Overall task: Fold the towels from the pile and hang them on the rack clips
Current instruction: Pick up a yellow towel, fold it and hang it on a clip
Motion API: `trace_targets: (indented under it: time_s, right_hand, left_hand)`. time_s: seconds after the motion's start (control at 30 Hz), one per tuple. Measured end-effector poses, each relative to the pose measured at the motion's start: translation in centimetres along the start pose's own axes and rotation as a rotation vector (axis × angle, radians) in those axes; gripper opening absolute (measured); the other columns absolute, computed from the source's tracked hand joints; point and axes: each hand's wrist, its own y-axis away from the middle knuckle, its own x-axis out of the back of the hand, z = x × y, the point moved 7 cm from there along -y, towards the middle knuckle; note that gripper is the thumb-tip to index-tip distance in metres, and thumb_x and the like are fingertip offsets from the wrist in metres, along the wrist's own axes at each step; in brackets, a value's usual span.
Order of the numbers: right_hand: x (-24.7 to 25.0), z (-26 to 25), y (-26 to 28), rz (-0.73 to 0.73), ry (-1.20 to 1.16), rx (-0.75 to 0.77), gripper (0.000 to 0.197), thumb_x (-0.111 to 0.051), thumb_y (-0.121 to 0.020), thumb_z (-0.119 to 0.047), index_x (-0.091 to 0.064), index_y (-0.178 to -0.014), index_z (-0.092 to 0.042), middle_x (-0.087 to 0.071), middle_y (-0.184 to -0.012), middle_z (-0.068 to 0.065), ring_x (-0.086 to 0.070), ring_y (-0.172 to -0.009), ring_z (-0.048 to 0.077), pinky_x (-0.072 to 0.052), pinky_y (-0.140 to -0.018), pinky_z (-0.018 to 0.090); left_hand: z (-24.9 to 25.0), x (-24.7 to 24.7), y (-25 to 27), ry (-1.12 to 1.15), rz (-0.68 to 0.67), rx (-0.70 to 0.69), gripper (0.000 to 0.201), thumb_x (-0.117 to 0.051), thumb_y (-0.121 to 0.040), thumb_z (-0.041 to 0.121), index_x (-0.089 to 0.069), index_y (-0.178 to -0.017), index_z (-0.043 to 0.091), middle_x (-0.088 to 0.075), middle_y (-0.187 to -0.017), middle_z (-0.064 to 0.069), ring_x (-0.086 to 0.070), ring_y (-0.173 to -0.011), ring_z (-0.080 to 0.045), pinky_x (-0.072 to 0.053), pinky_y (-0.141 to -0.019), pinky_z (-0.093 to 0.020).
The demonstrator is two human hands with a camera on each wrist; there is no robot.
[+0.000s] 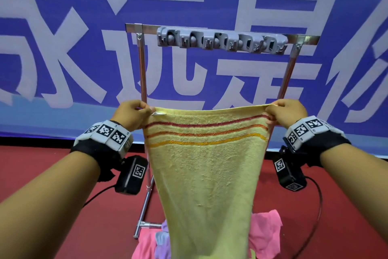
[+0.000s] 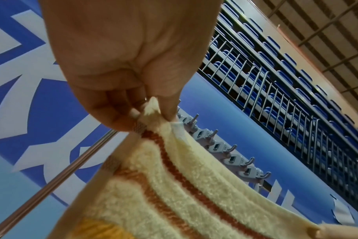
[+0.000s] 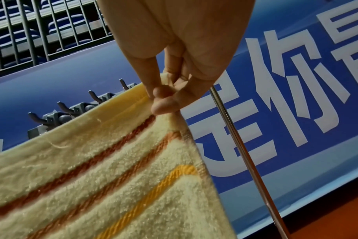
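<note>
A yellow towel (image 1: 206, 170) with red, orange and amber stripes hangs stretched between my hands in front of the rack. My left hand (image 1: 134, 114) pinches its upper left corner (image 2: 151, 111). At the upper right corner (image 3: 165, 103) my right hand (image 1: 287, 111) pinches the towel too. The top edge runs taut and level. Above and behind it, the grey clip strip (image 1: 221, 40) sits on the metal rack's top bar (image 1: 304, 38); every clip I can see is bare. The pile of pink and lilac towels (image 1: 264, 235) lies on the floor below, partly hidden by the yellow towel (image 3: 104, 177).
The rack's chrome uprights (image 1: 142, 69) stand just behind the towel, and its foot (image 1: 144, 225) rests on the red floor. A blue banner (image 1: 63, 48) with white characters fills the background. Black cables (image 1: 315, 216) trail from the wrist cameras.
</note>
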Motion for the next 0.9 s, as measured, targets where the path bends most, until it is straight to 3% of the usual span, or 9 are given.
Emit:
trace_targets:
  time_s: [0.07,0.17,0.3,0.4,0.47,0.53,0.63,0.77,0.9]
  right_hand:
    - [0.5,-0.1,0.1,0.032,0.054,0.014,0.018,-0.060,-0.077,-0.013,-0.066,-0.076,0.003,-0.059,-0.063,0.012,-0.065,-0.056,0.025,-0.058,-0.075,0.047]
    - [1.1,-0.2,0.0,0.074,0.163,0.048,0.023,-0.058,-0.081,-0.018,-0.069,-0.084,0.001,-0.067,-0.081,0.021,-0.064,-0.076,0.036,-0.054,-0.077,0.045]
    - [0.9,0.5,0.2,0.062,0.186,-0.012,0.024,-0.062,-0.076,-0.019,-0.066,-0.087,0.003,-0.064,-0.079,0.019,-0.052,-0.067,0.028,-0.048,-0.068,0.037]
    - [-0.5,1.1,0.8,-0.037,0.256,-0.053,0.019,-0.058,-0.078,-0.017,-0.064,-0.073,0.000,-0.063,-0.071,0.016,-0.055,-0.067,0.030,-0.041,-0.057,0.030]
    - [-2.0,1.3,1.4,-0.129,0.248,-0.090,0.019,-0.060,-0.082,-0.016,-0.061,-0.065,-0.008,-0.061,-0.066,0.011,-0.058,-0.068,0.031,-0.045,-0.061,0.031]
    - [-4.0,1.4,2.4,-0.228,0.149,-0.131,0.022,-0.063,-0.083,-0.011,-0.059,-0.061,-0.014,-0.060,-0.062,0.007,-0.056,-0.059,0.023,-0.048,-0.062,0.030]
    - [-6.6,0.2,4.2,-0.306,-0.049,-0.101,0.032,-0.062,-0.082,-0.002,-0.059,-0.051,-0.009,-0.054,-0.043,0.002,-0.049,-0.039,0.011,-0.048,-0.053,0.024]
    - [-9.3,-2.2,6.6,-0.440,-0.245,-0.139,0.019,-0.054,-0.085,0.006,-0.059,-0.069,-0.002,-0.056,-0.059,0.009,-0.056,-0.049,0.012,-0.051,-0.047,0.017]
    - [-10.0,-4.2,7.7,-0.481,-0.140,0.016,0.011,-0.059,-0.085,-0.003,-0.065,-0.076,-0.009,-0.064,-0.069,0.009,-0.059,-0.059,0.014,-0.046,-0.047,0.015]
  left_hand:
    - [0.1,-0.4,0.5,0.103,-0.058,0.005,0.016,-0.061,-0.090,0.013,-0.059,-0.075,0.009,-0.057,-0.073,-0.010,-0.056,-0.067,-0.020,-0.055,-0.054,-0.018]
    - [-0.3,-0.9,0.9,0.161,-0.154,0.048,0.014,-0.057,-0.092,0.008,-0.060,-0.079,0.006,-0.058,-0.073,-0.011,-0.057,-0.061,-0.016,-0.056,-0.058,-0.018]
    - [-0.8,-1.8,1.4,0.182,-0.246,0.125,0.016,-0.051,-0.094,0.001,-0.060,-0.081,0.003,-0.058,-0.075,-0.012,-0.059,-0.058,-0.014,-0.057,-0.058,-0.020]
    - [-0.3,-2.8,1.8,0.169,-0.236,0.130,0.013,-0.058,-0.090,0.002,-0.060,-0.078,0.000,-0.060,-0.072,-0.013,-0.061,-0.053,-0.011,-0.057,-0.059,-0.020]
    - [0.6,-3.8,2.1,0.178,-0.222,0.110,0.010,-0.064,-0.086,0.003,-0.062,-0.078,-0.002,-0.060,-0.071,-0.014,-0.061,-0.055,-0.014,-0.058,-0.059,-0.021]
    - [1.7,-5.1,2.3,0.196,-0.226,0.073,0.010,-0.066,-0.085,0.002,-0.061,-0.077,-0.001,-0.058,-0.067,-0.012,-0.060,-0.054,-0.014,-0.056,-0.054,-0.020]
    - [3.3,-7.5,3.1,0.235,-0.263,0.041,0.011,-0.064,-0.085,0.000,-0.059,-0.076,0.001,-0.058,-0.064,-0.010,-0.059,-0.048,-0.009,-0.053,-0.051,-0.019]
    - [4.4,-10.4,4.0,0.280,-0.308,0.060,0.014,-0.054,-0.086,-0.008,-0.058,-0.076,0.000,-0.058,-0.069,-0.013,-0.060,-0.058,-0.018,-0.060,-0.064,-0.028]
    - [5.0,-11.9,5.0,0.261,-0.340,0.036,0.018,-0.053,-0.084,-0.012,-0.060,-0.074,0.001,-0.059,-0.070,-0.015,-0.060,-0.065,-0.025,-0.058,-0.069,-0.033]
